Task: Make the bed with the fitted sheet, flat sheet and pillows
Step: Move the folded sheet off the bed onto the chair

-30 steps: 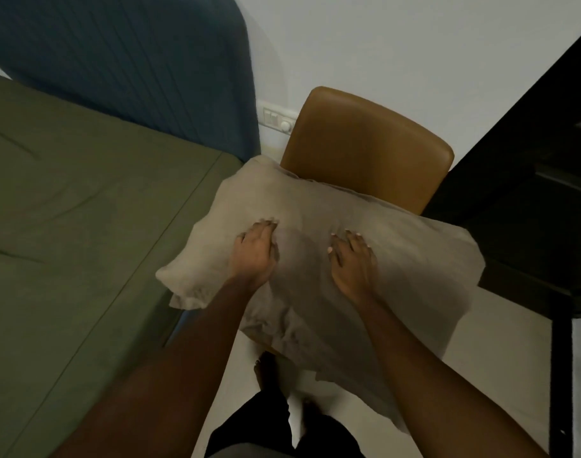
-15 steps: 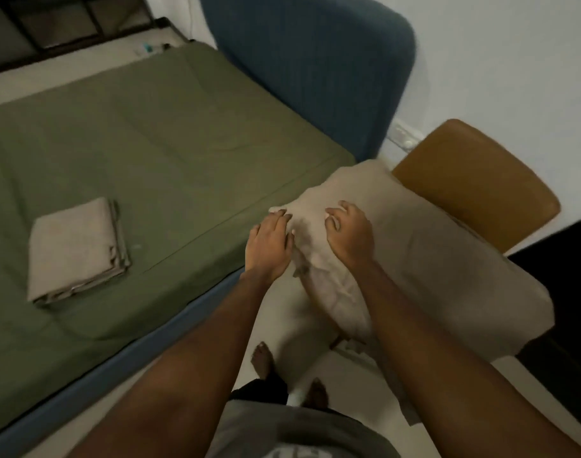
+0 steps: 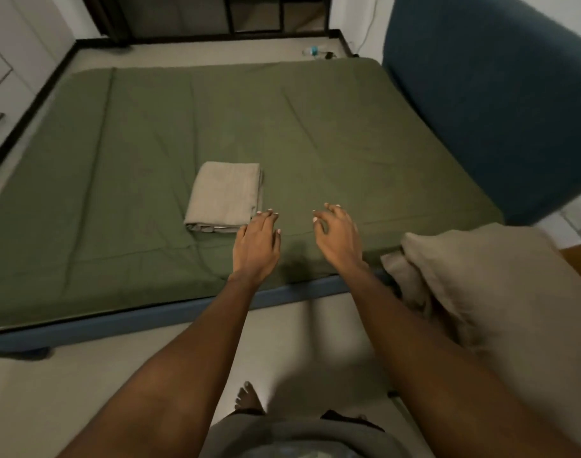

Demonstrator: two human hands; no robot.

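Olive-green fitted sheet [image 3: 315,127] covers the mattress before you. Your left hand [image 3: 256,246] and right hand [image 3: 338,238] hover over its near edge, fingers loose, holding nothing. The folded beige flat sheet [image 3: 224,198] lies on the bed just beside your left fingertips. The beige pillow [image 3: 500,292] sits to your right, by the bed's near corner.

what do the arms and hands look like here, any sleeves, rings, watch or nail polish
Both forearms are bare to the frame edge, with no sleeve in view. The left hand and right hand show no ring, watch or bracelet. The fingernails look light, possibly polished; the picture is too soft to tell.
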